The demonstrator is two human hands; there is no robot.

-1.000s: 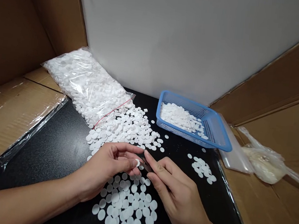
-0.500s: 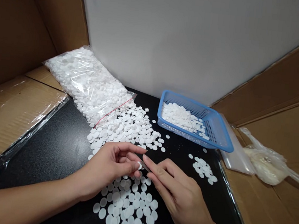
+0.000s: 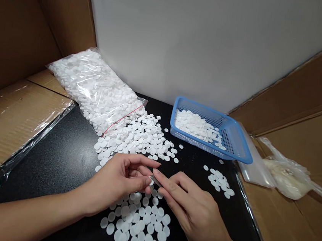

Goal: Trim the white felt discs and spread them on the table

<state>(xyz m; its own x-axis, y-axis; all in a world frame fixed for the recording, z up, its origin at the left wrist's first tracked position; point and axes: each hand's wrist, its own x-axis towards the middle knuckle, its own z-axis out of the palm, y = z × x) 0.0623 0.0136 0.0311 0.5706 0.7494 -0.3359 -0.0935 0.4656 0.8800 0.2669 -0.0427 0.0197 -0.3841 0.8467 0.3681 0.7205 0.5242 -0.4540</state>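
Between the thumb and fingers of my left hand [image 3: 125,176], a small white disc [image 3: 151,181] is pinched, partly hidden by the thumb. My right hand [image 3: 191,204] grips a thin, flat greyish blade-like tool [image 3: 156,181], its tip against or very near the disc's edge. Most of that tool is covered by my right fingers, so its exact kind is unclear. Below both hands, a spread of loose white discs [image 3: 141,220] lies on the black tabletop [image 3: 71,157]. Beyond my left hand, more discs [image 3: 139,137] spill out in a heap.
A clear zip bag [image 3: 93,82] full of white discs lies at the back left. At the back right stands a blue perforated basket [image 3: 236,143] with discs inside. A small disc pile [image 3: 220,181] is at right, near a knotted plastic bag [image 3: 285,177] on cardboard.
Both hands stay almost in place. My left index fingertip has shifted slightly to the right, and the disc appears turned a little beside the tool.
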